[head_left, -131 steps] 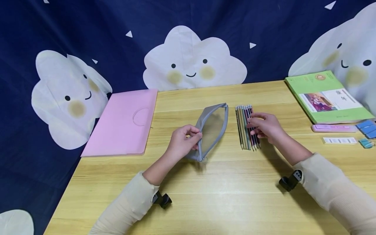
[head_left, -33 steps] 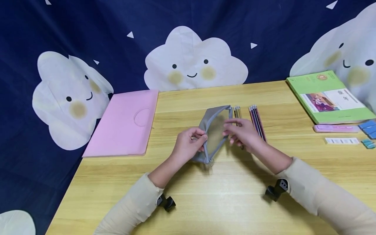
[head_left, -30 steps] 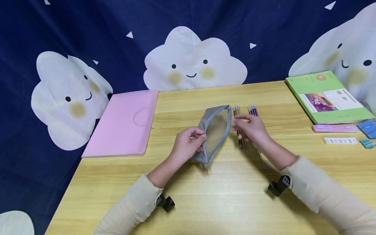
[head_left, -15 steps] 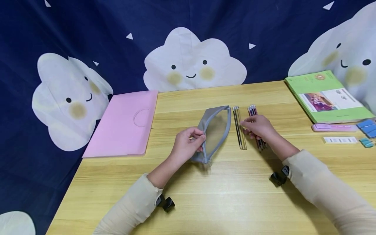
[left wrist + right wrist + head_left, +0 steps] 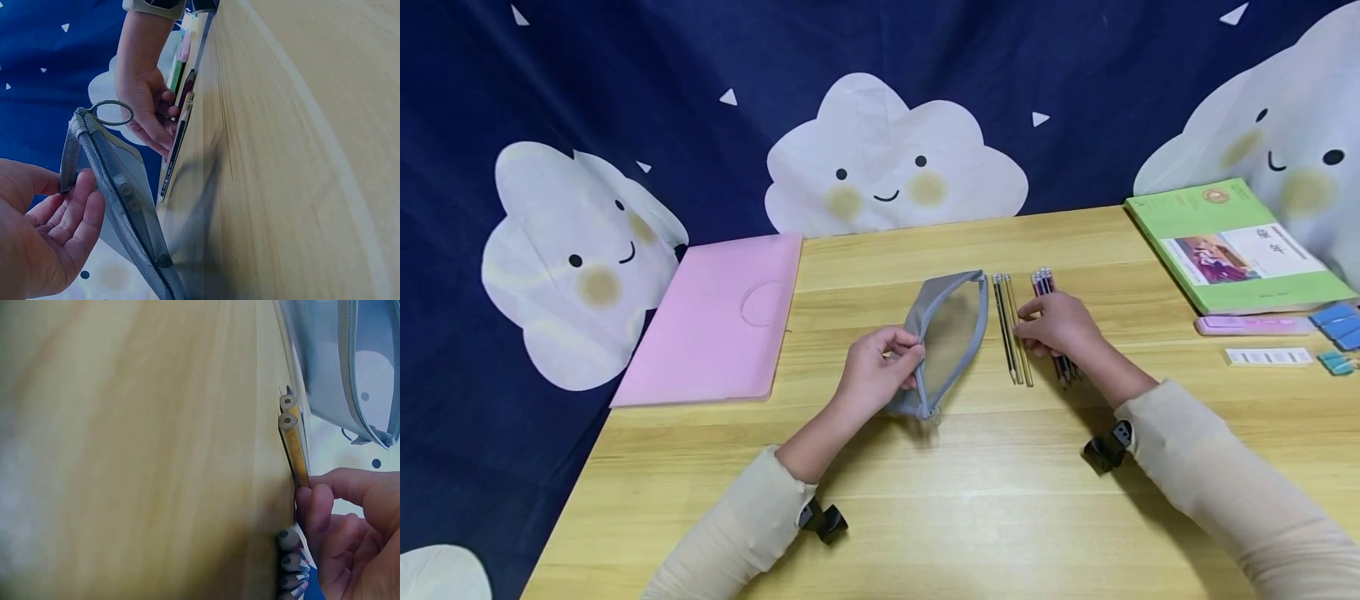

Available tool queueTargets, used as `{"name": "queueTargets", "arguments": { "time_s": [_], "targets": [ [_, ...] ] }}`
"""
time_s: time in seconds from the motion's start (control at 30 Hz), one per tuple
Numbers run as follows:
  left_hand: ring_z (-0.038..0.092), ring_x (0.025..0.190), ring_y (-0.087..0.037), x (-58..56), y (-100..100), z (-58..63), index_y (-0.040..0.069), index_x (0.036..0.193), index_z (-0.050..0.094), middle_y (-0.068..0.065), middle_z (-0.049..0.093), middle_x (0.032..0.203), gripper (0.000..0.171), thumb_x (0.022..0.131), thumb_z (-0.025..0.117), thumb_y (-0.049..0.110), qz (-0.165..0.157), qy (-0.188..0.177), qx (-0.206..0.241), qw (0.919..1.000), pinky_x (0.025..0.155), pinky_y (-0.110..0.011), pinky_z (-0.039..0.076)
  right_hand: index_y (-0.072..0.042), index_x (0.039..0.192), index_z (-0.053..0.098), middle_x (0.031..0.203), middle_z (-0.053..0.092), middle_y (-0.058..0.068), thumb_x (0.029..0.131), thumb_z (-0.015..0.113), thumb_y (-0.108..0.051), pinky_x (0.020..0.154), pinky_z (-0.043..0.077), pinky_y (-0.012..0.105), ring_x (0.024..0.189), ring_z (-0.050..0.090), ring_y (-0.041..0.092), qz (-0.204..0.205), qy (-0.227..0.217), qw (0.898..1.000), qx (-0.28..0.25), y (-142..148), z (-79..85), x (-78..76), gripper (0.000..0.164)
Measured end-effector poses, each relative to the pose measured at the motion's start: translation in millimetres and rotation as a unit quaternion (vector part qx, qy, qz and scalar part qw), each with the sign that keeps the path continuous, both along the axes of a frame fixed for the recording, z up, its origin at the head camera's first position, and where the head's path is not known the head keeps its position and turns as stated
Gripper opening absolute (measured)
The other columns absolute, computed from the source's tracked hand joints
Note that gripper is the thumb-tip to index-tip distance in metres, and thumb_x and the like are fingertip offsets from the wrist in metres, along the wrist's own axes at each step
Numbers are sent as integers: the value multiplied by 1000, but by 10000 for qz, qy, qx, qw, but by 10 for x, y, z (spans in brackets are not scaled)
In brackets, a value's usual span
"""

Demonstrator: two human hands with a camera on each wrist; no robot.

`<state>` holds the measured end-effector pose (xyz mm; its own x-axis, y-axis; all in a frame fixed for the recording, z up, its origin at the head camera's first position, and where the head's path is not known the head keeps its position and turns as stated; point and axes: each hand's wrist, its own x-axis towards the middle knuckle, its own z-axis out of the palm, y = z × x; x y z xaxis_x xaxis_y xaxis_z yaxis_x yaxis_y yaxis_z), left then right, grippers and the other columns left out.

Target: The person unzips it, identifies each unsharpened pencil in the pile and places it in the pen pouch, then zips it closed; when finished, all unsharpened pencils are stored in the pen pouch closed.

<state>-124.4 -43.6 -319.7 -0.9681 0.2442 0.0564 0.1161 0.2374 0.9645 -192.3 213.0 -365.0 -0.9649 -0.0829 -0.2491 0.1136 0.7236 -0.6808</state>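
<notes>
Count of items on the wooden table (image 5: 985,492): one grey zippered pouch (image 5: 950,329), mouth gaping, near the middle; just to its right, three loose pencils made out, namely one dark pencil (image 5: 1004,329) and two gold pencils (image 5: 1026,367); beyond those, a pencil cluster (image 5: 1043,284) of at least four, four tips showing in the right wrist view, the full number hidden by the hand. One pink folder (image 5: 711,325) lies well to the left. At the far right: one green book (image 5: 1240,250), one pink case (image 5: 1255,326), one white strip (image 5: 1268,357), plus blue pieces (image 5: 1337,325) and teal clips (image 5: 1335,363) whose numbers cannot be settled. Behind hangs one navy backdrop (image 5: 1060,50) with three large cloud faces and part of a further cloud at lower left. Left hand (image 5: 880,367): thumb and forefinger clamped on the near-left edge of the pouch mouth, other fingers loosely bent. Right hand (image 5: 1056,325): fingers bent, thumb and forefinger tips close together against a gold pencil, the other fingers over the pencil cluster; whether the tips pinch that pencil or merely rest against it cannot be told. All pencils counted lie outside the pouch, eraser ends toward the backdrop.
</notes>
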Motion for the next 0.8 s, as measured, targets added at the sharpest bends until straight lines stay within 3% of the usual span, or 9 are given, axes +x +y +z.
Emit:
{"name": "queueTargets", "arguments": {
  "time_s": [0.3, 0.47, 0.57, 0.67, 0.73, 0.77, 0.8],
  "targets": [
    [56, 56, -35, 5, 1, -10, -6, 89, 57, -13, 55, 76, 11, 81, 57, 1, 27, -53, 8, 10000, 54, -36, 53, 2, 115, 50, 58, 60, 5, 74, 61, -18, 45, 46, 28, 48, 56, 17, 17, -22, 9987, 505, -50, 24, 17, 47],
    [56, 54, -33, 4, 5, -18, -6, 89, 58, -14, 55, 76, 11, 81, 57, 1, 27, -55, 23, 10000, 53, -35, 53, 1, 113, 50, 56, 59, 6, 76, 59, -19, 45, 44, 27, 47, 54, 17, -45, -112, 9991, 414, -16, 27, 15, 43],
    [56, 54, -32, 2, 3, -16, -5, 89, 58, -13, 55, 76, 11, 81, 57, 2, 51, -75, 7, 10000, 53, -35, 53, 1, 113, 49, 55, 58, 6, 76, 56, -16, 42, 45, 27, 47, 54, 17, -241, -52, 9997, -31, 8, 69, 34, 41],
    [57, 54, -32, -3, -3, -16, -5, 88, 58, -12, 55, 76, 11, 81, 57, 2, 63, -79, 3, 9999, 53, -35, 53, 1, 111, 49, 55, 57, 7, 74, 54, -11, 38, 45, 26, 45, 53, 17, -722, 260, 9936, -827, -3, 158, 56, 40],
    [56, 54, -32, -7, -7, -17, -5, 88, 58, -12, 55, 75, 10, 81, 57, 2, 51, -80, 19, 10000, 53, -35, 53, 0, 111, 48, 56, 58, 8, 73, 53, -8, 36, 45, 28, 42, 52, 17, -1150, 584, 9794, -1556, -32, 209, 55, 39],
    [57, 54, -32, -9, -8, -17, -5, 88, 58, -12, 55, 75, 10, 81, 57, 2, 48, -78, 29, 10000, 53, -35, 53, -1, 111, 47, 58, 59, 9, 73, 54, -6, 35, 45, 30, 41, 52, 17, -1339, 772, 9686, -1946, -45, 213, 42, 40],
    [57, 54, -32, -11, -9, -18, -5, 88, 58, -12, 54, 75, 10, 81, 57, 2, 42, -71, 46, 10000, 53, -35, 53, -2, 110, 47, 60, 60, 10, 72, 56, -5, 31, 42, 33, 39, 51, 18, -1489, 989, 9512, -2514, -47, 174, 5, 39]
  ]
}}
